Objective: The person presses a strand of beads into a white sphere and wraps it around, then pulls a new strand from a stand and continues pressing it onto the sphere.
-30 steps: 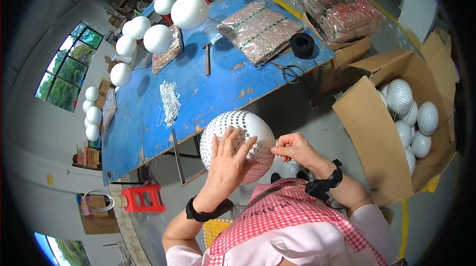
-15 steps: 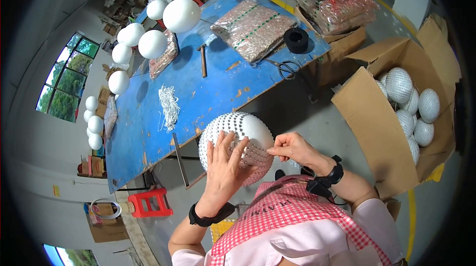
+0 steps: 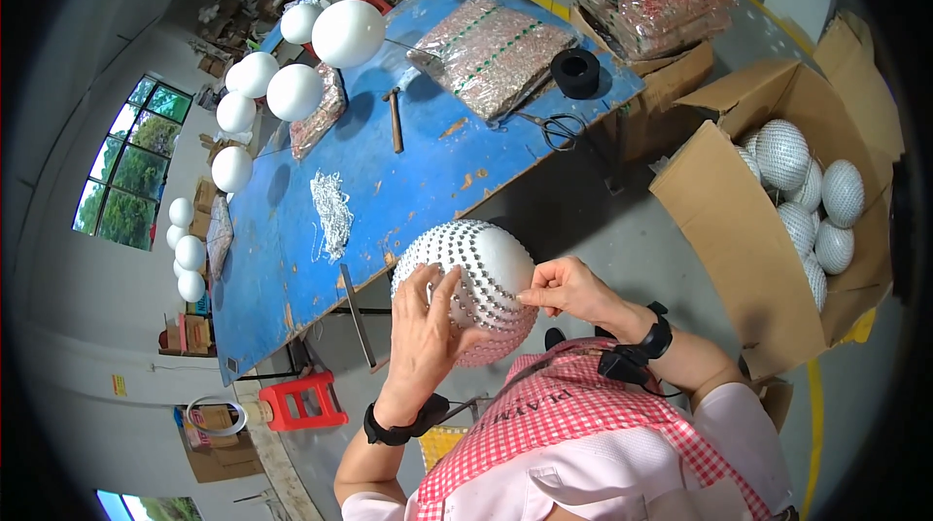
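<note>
A white foam ball (image 3: 476, 273), partly covered with rows of small silver studs, is held in front of my chest. My left hand (image 3: 428, 322) cups its left and lower side, fingers spread over the studs. My right hand (image 3: 569, 290) touches the ball's right side, its thumb and forefinger pinched together at the edge of the studded rows; what they pinch is too small to see. Both wrists wear black bands.
A blue worktable (image 3: 389, 181) holds a pile of silver strands (image 3: 332, 213), a hammer (image 3: 395, 122), scissors (image 3: 554, 127), a black tape roll (image 3: 575, 72) and packets of studded strips (image 3: 491, 52). Plain white balls (image 3: 347, 32) hang above. An open carton (image 3: 777, 220) of finished balls stands right. A red stool (image 3: 303, 401) sits lower left.
The ball and both hands stay together at my chest; my right fingers have shifted slightly along the ball's right edge. The view has tilted a little.
</note>
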A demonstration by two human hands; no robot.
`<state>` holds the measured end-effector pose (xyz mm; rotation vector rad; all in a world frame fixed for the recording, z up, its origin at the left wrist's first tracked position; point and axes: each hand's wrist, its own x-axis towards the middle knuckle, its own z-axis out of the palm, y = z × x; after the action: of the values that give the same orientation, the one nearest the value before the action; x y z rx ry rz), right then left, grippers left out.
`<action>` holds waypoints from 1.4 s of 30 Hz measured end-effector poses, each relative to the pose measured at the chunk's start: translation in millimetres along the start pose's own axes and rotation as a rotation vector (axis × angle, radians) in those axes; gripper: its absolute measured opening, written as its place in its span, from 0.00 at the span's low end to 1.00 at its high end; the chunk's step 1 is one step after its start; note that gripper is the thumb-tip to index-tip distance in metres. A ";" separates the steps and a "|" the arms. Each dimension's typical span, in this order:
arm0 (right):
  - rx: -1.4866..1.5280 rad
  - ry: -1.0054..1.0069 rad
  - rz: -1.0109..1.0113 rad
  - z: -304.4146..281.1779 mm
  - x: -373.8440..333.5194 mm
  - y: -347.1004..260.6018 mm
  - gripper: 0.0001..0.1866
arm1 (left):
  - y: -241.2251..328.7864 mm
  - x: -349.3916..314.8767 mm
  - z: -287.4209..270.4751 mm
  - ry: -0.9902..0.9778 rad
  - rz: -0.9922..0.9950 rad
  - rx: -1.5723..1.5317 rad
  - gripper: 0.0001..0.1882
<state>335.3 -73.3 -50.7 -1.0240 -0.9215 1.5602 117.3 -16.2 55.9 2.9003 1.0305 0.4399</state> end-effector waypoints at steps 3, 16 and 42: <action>-0.027 -0.014 0.021 -1.6 -3.8 -2.0 0.15 | 10.3 0.6 -0.8 -0.039 -0.042 -0.036 0.44; 0.076 -0.114 0.049 11.7 -22.8 -20.4 0.13 | 27.6 3.3 -2.4 -0.292 0.079 0.168 0.29; -0.067 0.029 -0.158 3.7 -15.9 -4.1 0.14 | 23.3 0.9 -12.9 -0.321 0.052 0.171 0.36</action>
<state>335.2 -88.2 -43.1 -0.9937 -1.0158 1.3885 128.7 -34.6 71.4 3.0101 0.9859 -0.1190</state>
